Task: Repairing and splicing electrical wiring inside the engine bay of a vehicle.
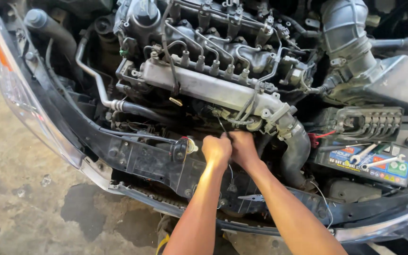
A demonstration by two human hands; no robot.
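Head view, open engine bay. Grey intake manifold (208, 87) runs slantwise across the middle, injector pipes (204, 54) above it. Ribbed air duct (348, 40) at upper right; black intercooler hose (294, 146) bends down just right of the hands. Battery (371, 163) at right, two wrenches (371, 158) lying on its top. Black front crossmember (142, 158) passes below the engine, with a small pale cap (191, 145) just left of the left hand. Metal coolant pipe (93, 71) at upper left, headlamp (24, 99) at far left, stained concrete floor (20, 198) beneath. Both hands sit close together, touching, below the manifold and over the crossmember. Left hand (216, 150) is balled into a fist; right hand (242, 147) is curled, fingers (231, 137) pinched tight. A thin black wire (221, 125) comes down from the manifold's underside and meets the fingers of both hands where they join; it reappears below the hands, hanging down. The wrists hide what else lies there.
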